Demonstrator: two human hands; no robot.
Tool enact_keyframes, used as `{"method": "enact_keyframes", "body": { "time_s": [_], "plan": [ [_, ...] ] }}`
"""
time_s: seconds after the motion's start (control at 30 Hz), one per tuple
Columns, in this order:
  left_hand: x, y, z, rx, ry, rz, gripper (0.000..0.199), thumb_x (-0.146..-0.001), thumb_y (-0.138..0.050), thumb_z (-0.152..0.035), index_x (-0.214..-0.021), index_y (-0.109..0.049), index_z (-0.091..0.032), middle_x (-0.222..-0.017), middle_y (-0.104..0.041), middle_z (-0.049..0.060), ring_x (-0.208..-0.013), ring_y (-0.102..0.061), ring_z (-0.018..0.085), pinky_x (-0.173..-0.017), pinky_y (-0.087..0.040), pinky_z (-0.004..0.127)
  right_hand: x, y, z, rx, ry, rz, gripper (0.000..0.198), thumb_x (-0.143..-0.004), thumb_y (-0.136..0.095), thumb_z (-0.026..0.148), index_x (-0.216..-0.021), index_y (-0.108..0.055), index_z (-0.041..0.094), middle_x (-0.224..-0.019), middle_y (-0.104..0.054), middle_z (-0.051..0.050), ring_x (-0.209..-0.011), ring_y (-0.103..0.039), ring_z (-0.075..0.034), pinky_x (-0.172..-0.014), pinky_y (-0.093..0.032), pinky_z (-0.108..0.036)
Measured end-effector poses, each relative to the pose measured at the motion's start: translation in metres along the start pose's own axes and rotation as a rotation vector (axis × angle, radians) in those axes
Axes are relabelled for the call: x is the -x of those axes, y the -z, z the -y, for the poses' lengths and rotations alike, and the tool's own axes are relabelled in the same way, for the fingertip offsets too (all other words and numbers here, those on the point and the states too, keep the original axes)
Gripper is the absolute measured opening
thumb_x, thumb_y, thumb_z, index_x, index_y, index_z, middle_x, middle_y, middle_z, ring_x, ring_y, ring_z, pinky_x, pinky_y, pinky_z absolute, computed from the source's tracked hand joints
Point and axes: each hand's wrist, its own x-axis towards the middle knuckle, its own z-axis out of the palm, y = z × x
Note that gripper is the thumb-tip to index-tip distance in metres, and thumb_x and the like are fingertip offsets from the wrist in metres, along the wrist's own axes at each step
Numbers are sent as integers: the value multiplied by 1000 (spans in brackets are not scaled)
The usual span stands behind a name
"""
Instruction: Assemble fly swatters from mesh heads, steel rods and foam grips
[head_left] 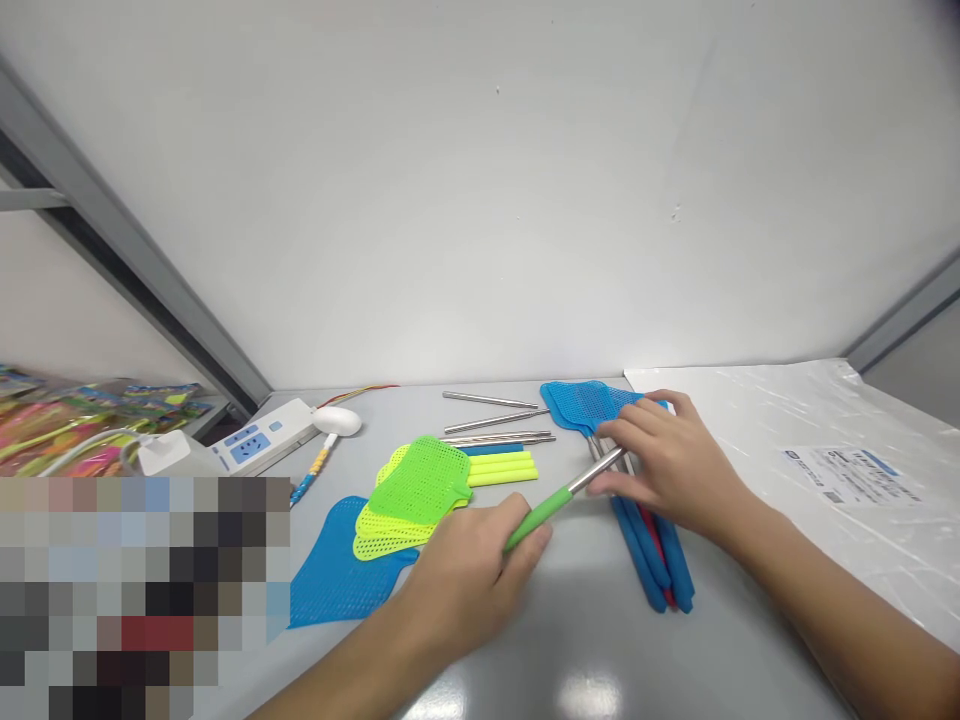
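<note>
Grey tabletop (pixel 570 620), smooth, with two glare spots at its near edge; it runs back to a plain white wall panel (pixel 480 200) carrying a few small scuffs. Grey frame bars (pixel 135 225) slant down at left and right. On the right side of the table lies a wrinkled white plastic sheet (pixel 750 420) with a printed label (pixel 851 475). At far left: bagged colourful goods (pixel 90 420), a white power strip (pixel 262 440) and a white rounded device (pixel 337 421) on a wrapped cord. Lower left corner is pixelated, contents unreadable. A green-handled rod (pixel 540 518) is held slantwise above mid-table: left hand (pixel 472 560) has its fingers curled round the green grip; right hand (pixel 667 465) pinches the bare metal end between thumb and fingers, above blue swatters (pixel 581 400) with blue and red grips. Left of centre, a green mesh head (pixel 424 480) overlaps yellow mesh heads (pixel 386 545) and a blue mesh head (pixel 345 560); yellow tubes (pixel 502 467) lie just beside them, loose metal rods (pixel 495 421) behind.
</note>
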Motion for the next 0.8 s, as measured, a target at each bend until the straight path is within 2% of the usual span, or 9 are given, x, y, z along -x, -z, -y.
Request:
{"method": "enact_keyframes", "body": {
  "time_s": [0.1,0.23,0.37,0.57,0.8],
  "plan": [
    [-4,6,4,-11,39,20,39,-97,-33,-49,-70,-40,-21,-61,-49,-3,-54,-43,13,-52,-20,27,3,0,-16,-164,-104,141,39,-90,-50,56,-74,-54,20,-71,-58,-2,-70,-51,-17,-72,-37,-34],
    [-5,9,9,-41,36,36,41,-97,-30,-51,-71,-39,-21,-61,-48,-3,-55,-41,13,-53,-18,28,4,-5,-9,-349,-190,258,37,-93,-47,49,-70,-48,21,-65,-53,0,-65,-47,-16,-61,-35,-29],
    [-4,9,10,-34,40,54,39,-97,-29,-49,-72,-38,-21,-59,-44,-4,-54,-40,13,-52,-17,28,3,-4,4,-461,-235,232,37,-93,-49,48,-67,-46,21,-62,-48,2,-61,-44,-14,-57,-32,-28],
    [-3,13,7,10,61,47,40,-97,-29,-52,-71,-32,-21,-57,-38,-5,-52,-33,12,-52,-18,27,3,-3,14,-580,-272,175,32,-92,-53,44,-70,-51,21,-64,-47,3,-61,-42,-13,-56,-32,-26],
    [-3,14,4,17,70,93,40,-97,-27,-52,-71,-32,-22,-59,-40,-4,-52,-34,13,-51,-20,26,3,-7,22,-593,-223,113,26,-92,-56,36,-72,-53,21,-64,-46,3,-58,-40,-12,-53,-30,-26]
  ]
}}
